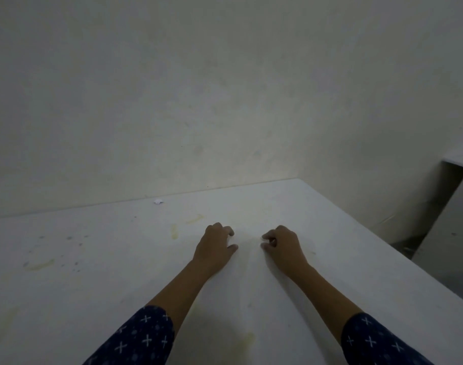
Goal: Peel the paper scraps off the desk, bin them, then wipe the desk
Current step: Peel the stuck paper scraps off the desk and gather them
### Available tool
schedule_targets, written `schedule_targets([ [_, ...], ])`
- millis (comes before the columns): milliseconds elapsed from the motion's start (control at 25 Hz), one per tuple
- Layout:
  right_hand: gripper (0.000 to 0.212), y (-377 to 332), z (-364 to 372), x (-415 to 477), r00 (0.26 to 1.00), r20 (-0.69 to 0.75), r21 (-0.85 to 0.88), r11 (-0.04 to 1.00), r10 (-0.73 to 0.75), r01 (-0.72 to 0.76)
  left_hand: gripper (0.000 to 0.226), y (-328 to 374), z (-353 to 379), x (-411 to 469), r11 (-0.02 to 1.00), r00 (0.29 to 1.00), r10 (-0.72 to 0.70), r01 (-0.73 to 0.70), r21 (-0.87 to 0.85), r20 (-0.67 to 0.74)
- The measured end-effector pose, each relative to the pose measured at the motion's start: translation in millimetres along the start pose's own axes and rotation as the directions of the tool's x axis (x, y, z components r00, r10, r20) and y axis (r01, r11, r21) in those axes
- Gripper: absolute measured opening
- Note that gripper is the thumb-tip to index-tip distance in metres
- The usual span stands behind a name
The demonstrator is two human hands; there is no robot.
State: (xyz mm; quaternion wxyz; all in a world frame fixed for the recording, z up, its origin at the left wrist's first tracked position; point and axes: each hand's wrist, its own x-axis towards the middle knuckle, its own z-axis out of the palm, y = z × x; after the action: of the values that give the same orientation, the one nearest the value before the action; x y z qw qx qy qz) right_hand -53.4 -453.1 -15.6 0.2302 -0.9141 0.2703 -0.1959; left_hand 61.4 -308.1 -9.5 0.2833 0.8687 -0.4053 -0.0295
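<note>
The white desk (pixel 99 291) fills the lower half of the view. My left hand (pixel 214 246) rests on it near the middle, fingers curled like a claw with the thumb apart and nothing in it. My right hand (pixel 283 246) lies a little to the right, its thumb and fingertips pinched close together on the surface. Whether a scrap sits between them is too small to see. One small white paper scrap (pixel 158 201) lies near the desk's back edge, left of and beyond both hands.
Yellowish glue-like stains (pixel 174 231) and bluish specks (pixel 70 237) mark the desk's left and middle. A plain wall (pixel 199 101) stands right behind the desk. The desk's right edge drops off to a dim floor gap and a pale cabinet (pixel 451 219).
</note>
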Motion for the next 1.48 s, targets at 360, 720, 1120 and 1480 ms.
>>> schedule_targets([
  [360, 0.017, -23.8, -8.5, -20.2, 0.980, -0.016, 0.475, 0.864, 0.196, -0.165, 0.026, 7.1, -12.4, -15.5, 0.968, 0.971, -0.106, 0.051, -0.246, -0.216],
  [720, 0.004, -96.0, -0.6, -74.2, 0.981, 0.137, 0.708, 0.679, 0.139, -0.195, 0.039, -15.6, -77.0, -91.7, 0.962, 0.973, -0.157, 0.112, -0.250, -0.169],
  [1120, 0.005, -231.9, 59.7, -143.1, 0.936, 0.333, 0.770, 0.606, -0.113, -0.200, 0.013, -102.7, -182.7, -230.2, 0.930, 0.914, -0.309, 0.232, -0.285, -0.261],
  [1480, 0.005, -351.9, 114.6, -211.9, 0.849, 0.435, 0.785, 0.589, -0.301, -0.193, 0.008, -180.3, -263.0, -360.5, 0.908, 0.837, -0.413, 0.349, -0.231, -0.358],
])
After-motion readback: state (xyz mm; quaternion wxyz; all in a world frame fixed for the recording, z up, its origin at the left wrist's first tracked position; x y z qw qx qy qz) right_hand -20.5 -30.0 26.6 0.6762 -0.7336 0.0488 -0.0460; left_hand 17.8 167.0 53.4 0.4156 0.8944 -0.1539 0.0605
